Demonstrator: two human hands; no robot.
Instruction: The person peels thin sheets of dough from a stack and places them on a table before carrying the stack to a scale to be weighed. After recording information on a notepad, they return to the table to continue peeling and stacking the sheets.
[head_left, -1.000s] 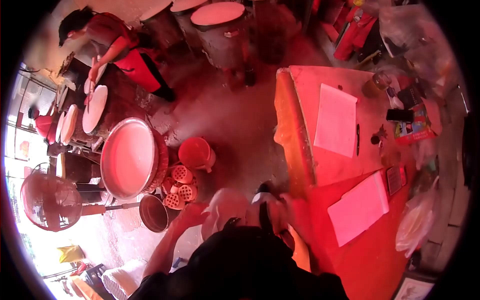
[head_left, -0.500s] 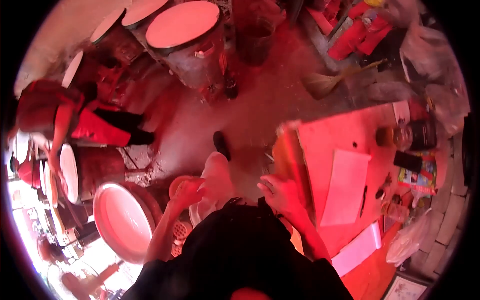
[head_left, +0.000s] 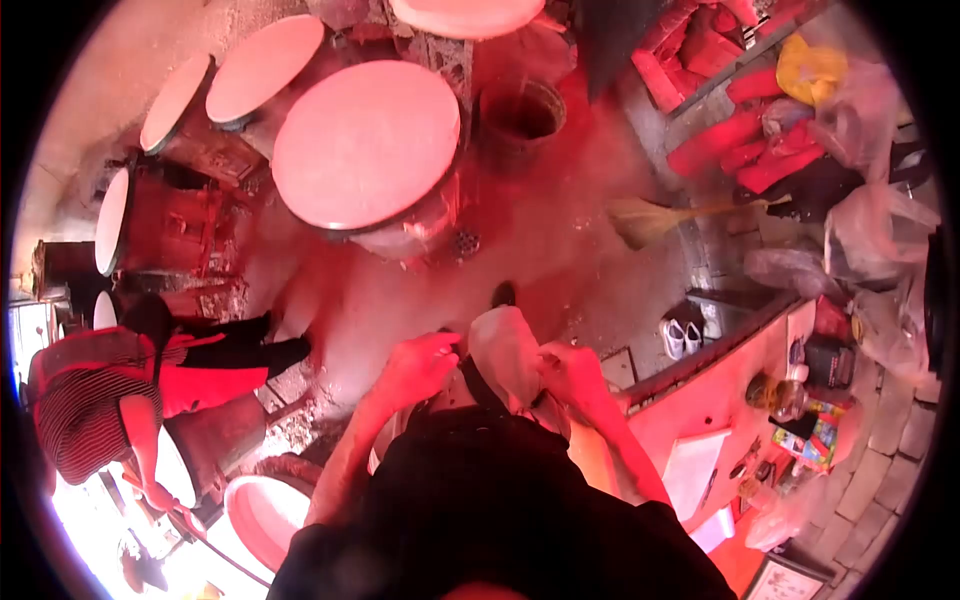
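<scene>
My left hand (head_left: 418, 368) is held in front of my waist, its fingers curled in and the thumb side up. A dark strip (head_left: 482, 385) runs down beside its fingertips. To the right, my right hand (head_left: 572, 372) is also curled, fingertips next to the pale trouser leg (head_left: 503, 345). Whether either hand holds something small, I cannot tell. Below the trouser leg a dark shoe tip (head_left: 504, 294) shows on the floor.
Large drums with round pale tops (head_left: 368, 145) stand ahead and left. A person (head_left: 95, 400) holds a thin rod at left. A table (head_left: 760, 365) with papers and jars is at right. A broom (head_left: 650, 220), white shoes (head_left: 682, 338) and a bucket (head_left: 522, 110) are on the floor.
My view has shifted forward, and the table and the basin now lie further back. Both hands have drawn closer together before my waist. The person at left now holds a thin rod.
</scene>
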